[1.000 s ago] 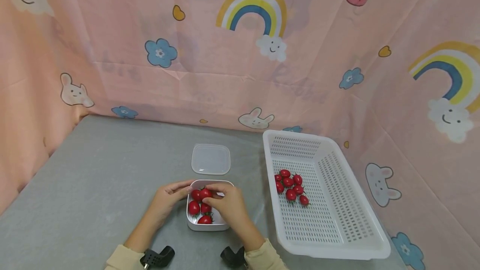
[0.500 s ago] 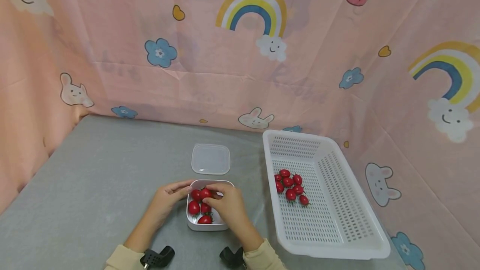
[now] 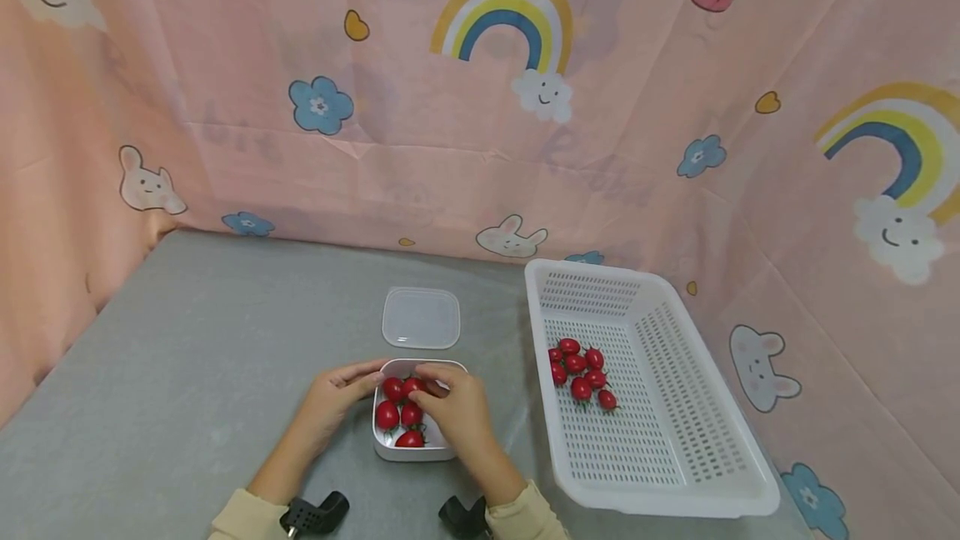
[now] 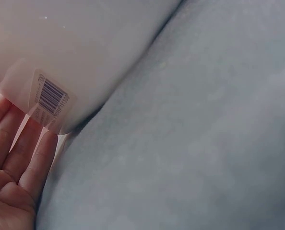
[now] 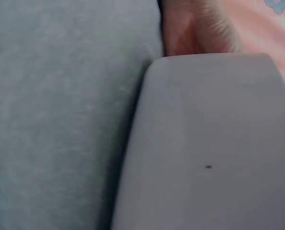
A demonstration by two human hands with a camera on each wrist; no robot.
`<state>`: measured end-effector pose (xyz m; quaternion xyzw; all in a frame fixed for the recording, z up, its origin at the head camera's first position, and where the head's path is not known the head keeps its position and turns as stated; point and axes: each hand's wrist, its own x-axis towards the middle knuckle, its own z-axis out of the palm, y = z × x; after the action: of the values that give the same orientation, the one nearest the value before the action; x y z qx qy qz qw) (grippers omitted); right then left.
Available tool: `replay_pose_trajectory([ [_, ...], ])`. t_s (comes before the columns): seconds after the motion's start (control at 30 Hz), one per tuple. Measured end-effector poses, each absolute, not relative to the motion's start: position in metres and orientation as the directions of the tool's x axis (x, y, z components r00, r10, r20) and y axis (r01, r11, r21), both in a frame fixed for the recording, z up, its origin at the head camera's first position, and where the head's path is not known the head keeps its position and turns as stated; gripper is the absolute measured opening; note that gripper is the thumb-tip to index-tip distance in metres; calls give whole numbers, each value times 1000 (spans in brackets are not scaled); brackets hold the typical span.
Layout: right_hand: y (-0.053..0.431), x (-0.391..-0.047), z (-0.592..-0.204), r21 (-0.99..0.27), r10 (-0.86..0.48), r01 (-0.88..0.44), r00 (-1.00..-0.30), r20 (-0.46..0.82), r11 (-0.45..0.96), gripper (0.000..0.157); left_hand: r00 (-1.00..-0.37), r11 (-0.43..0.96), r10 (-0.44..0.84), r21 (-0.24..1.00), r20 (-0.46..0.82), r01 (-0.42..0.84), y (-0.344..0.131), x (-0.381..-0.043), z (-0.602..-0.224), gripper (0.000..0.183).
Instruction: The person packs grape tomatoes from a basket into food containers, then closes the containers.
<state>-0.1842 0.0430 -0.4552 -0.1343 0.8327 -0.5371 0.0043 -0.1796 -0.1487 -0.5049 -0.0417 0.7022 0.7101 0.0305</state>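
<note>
A white rectangular food box [image 3: 418, 454] stands near the front of the grey table, with several red cherry tomatoes [image 3: 387, 415] inside. My left hand [image 3: 333, 401] lies against its back left corner, thumb and fingers touching the walls. In the left wrist view, those fingers [image 4: 38, 165] extend nearly straight beside a barcode label [image 4: 51, 98] on the box. Reaching over the right rim, my right hand [image 3: 463, 411] pinches a cherry tomato [image 3: 412, 386] between thumb and index finger. The right wrist view shows the box wall [image 5: 209, 134]; my right fingers are outside that view.
Behind the box lies a clear flat lid [image 3: 422, 318] on the grey table [image 3: 247, 332]. A white perforated basket [image 3: 663, 486] stands to the right, several cherry tomatoes [image 3: 581, 388] at its left side. A pink patterned curtain [image 3: 405, 157] hangs behind.
My right thumb and index finger have shifted very slightly at the tomato. The left hand, box, lid and basket stay where they were.
</note>
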Motion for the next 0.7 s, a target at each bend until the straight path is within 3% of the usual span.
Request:
replay_pose_trajectory([
  [0.33,48,-180,-440,-980,-187,-85,-981,51,180,28,-992,-28,-14,992,-126,-125,-150,-179,-505,39],
  [0.7,59,-166,-396,-960,-211,-217,-961,178,179,30,-989,5,-23,989,-145,-145,-149,-180,-504,39],
])
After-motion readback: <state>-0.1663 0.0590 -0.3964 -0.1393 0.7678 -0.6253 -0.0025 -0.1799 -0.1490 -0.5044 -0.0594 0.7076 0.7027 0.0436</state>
